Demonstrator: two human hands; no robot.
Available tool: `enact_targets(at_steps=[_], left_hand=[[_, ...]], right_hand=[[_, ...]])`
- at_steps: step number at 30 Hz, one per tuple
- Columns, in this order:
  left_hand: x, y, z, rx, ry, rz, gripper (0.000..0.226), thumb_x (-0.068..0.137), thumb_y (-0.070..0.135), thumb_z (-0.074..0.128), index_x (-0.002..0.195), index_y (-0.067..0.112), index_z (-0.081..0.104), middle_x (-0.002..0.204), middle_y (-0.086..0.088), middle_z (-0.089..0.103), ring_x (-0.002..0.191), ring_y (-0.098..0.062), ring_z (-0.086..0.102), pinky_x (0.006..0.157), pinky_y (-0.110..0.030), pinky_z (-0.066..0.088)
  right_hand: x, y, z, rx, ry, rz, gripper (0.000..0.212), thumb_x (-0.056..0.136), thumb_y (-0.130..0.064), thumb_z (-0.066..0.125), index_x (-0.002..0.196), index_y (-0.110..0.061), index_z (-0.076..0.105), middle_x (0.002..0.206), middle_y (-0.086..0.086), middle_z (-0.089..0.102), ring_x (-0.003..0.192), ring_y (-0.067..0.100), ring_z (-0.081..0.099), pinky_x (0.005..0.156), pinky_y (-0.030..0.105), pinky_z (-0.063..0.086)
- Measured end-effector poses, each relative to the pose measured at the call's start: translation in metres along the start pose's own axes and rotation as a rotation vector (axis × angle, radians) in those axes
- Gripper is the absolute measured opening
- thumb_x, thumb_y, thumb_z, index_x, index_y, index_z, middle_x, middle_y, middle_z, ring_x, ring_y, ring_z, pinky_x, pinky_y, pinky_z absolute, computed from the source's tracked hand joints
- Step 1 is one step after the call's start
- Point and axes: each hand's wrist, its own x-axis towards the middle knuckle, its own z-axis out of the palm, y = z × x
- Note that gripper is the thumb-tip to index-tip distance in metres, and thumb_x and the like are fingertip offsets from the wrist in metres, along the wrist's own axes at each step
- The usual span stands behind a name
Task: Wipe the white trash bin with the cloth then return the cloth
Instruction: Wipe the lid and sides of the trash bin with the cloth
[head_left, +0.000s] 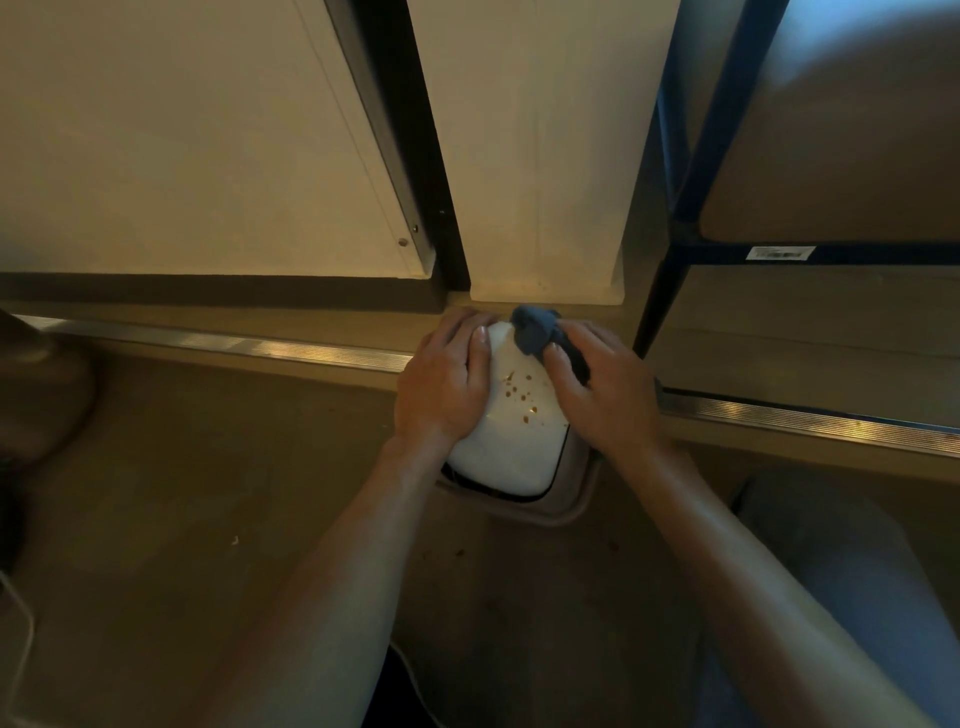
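Note:
A small white trash bin (511, 441) stands on the floor below me, its rounded lid speckled with brown spots near the middle. My left hand (447, 384) grips the lid's left side, fingers curled over the far edge. My right hand (597, 389) holds a bunched blue cloth (537, 332) against the lid's far right corner. The lower body of the bin is hidden under the lid and my hands.
A white wall panel (545, 156) and a dark post (410, 156) rise right behind the bin. A metal floor strip (234, 343) runs left to right. A blue shelf frame (675, 249) stands at the right. Crumbs lie on the floor (457, 553) near the bin.

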Motion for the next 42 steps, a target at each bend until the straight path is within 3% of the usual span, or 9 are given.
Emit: enact_targets(at_steps=[6, 13, 20, 22, 26, 29, 34, 37, 42], left_hand=[[0.001, 0.000, 0.002, 0.010, -0.010, -0.037, 0.039, 0.111, 0.034, 0.033, 0.137, 0.026, 0.060, 0.142, 0.008, 0.056, 0.128, -0.014, 0.053, 0.102, -0.036, 0.047], [0.002, -0.002, 0.003, 0.002, -0.007, -0.030, 0.040, 0.111, 0.037, 0.030, 0.136, 0.024, 0.059, 0.142, 0.003, 0.056, 0.124, -0.018, 0.056, 0.096, -0.042, 0.053], [0.000, 0.000, 0.000, 0.004, -0.020, -0.060, 0.041, 0.110, 0.035, 0.032, 0.139, 0.025, 0.060, 0.145, 0.005, 0.055, 0.129, -0.017, 0.052, 0.099, -0.034, 0.046], [0.001, -0.001, -0.001, -0.020, -0.020, -0.056, 0.040, 0.110, 0.035, 0.032, 0.137, 0.026, 0.060, 0.142, 0.006, 0.056, 0.125, -0.017, 0.054, 0.096, -0.037, 0.050], [0.001, -0.004, -0.001, -0.048, -0.019, -0.014, 0.043, 0.110, 0.038, 0.028, 0.134, 0.023, 0.060, 0.138, 0.003, 0.057, 0.119, -0.020, 0.057, 0.088, -0.043, 0.054], [0.002, -0.004, 0.000, -0.056, -0.019, -0.003, 0.046, 0.110, 0.040, 0.026, 0.134, 0.022, 0.060, 0.139, 0.002, 0.057, 0.121, -0.019, 0.057, 0.086, -0.035, 0.052], [0.001, -0.003, -0.001, -0.095, -0.045, -0.026, 0.045, 0.108, 0.040, 0.028, 0.137, 0.023, 0.059, 0.143, 0.001, 0.055, 0.128, -0.021, 0.052, 0.092, -0.037, 0.050], [0.001, -0.004, -0.001, -0.110, -0.055, -0.041, 0.044, 0.109, 0.038, 0.030, 0.138, 0.023, 0.059, 0.142, 0.001, 0.055, 0.130, -0.020, 0.050, 0.094, -0.038, 0.049], [0.002, -0.006, 0.000, -0.127, -0.063, -0.027, 0.040, 0.110, 0.035, 0.033, 0.139, 0.022, 0.058, 0.143, 0.000, 0.055, 0.130, -0.021, 0.050, 0.097, -0.037, 0.049]], right_hand=[[0.043, -0.008, -0.003, -0.111, -0.164, 0.273, 0.022, 0.106, -0.037, 0.045, 0.097, -0.023, 0.060, 0.078, -0.011, 0.054, 0.068, -0.001, 0.049, 0.057, 0.017, 0.033], [-0.004, -0.002, 0.007, 0.009, 0.069, 0.011, 0.019, 0.099, -0.024, 0.060, 0.115, -0.014, 0.067, 0.107, -0.006, 0.065, 0.095, 0.004, 0.058, 0.081, 0.014, 0.045], [0.036, -0.017, 0.005, -0.051, -0.019, 0.420, 0.026, 0.101, -0.039, 0.049, 0.085, -0.023, 0.062, 0.076, -0.007, 0.060, 0.070, 0.008, 0.058, 0.062, 0.029, 0.043], [0.039, -0.021, 0.002, -0.111, -0.066, 0.368, 0.025, 0.102, -0.038, 0.048, 0.089, -0.022, 0.062, 0.080, -0.009, 0.061, 0.075, 0.012, 0.060, 0.064, 0.028, 0.044], [0.003, -0.031, 0.010, -0.132, 0.046, 0.175, 0.026, 0.100, -0.032, 0.054, 0.118, -0.018, 0.067, 0.114, -0.002, 0.069, 0.106, 0.014, 0.063, 0.089, 0.030, 0.051], [-0.024, -0.037, 0.024, -0.139, 0.177, 0.250, 0.035, 0.100, -0.030, 0.054, 0.130, -0.015, 0.064, 0.134, -0.001, 0.064, 0.134, 0.015, 0.051, 0.112, 0.032, 0.038], [0.003, -0.038, 0.019, -0.121, 0.170, 0.435, 0.018, 0.104, -0.036, 0.047, 0.102, -0.027, 0.062, 0.095, -0.014, 0.060, 0.088, 0.005, 0.056, 0.073, 0.026, 0.043], [0.021, -0.037, 0.019, -0.176, 0.127, 0.490, 0.021, 0.105, -0.036, 0.044, 0.095, -0.025, 0.059, 0.086, -0.010, 0.056, 0.078, 0.010, 0.055, 0.067, 0.030, 0.041], [-0.016, -0.054, 0.043, -0.315, 0.342, 0.388, 0.029, 0.104, -0.027, 0.050, 0.125, -0.013, 0.065, 0.123, 0.002, 0.067, 0.120, 0.019, 0.059, 0.102, 0.033, 0.046]])
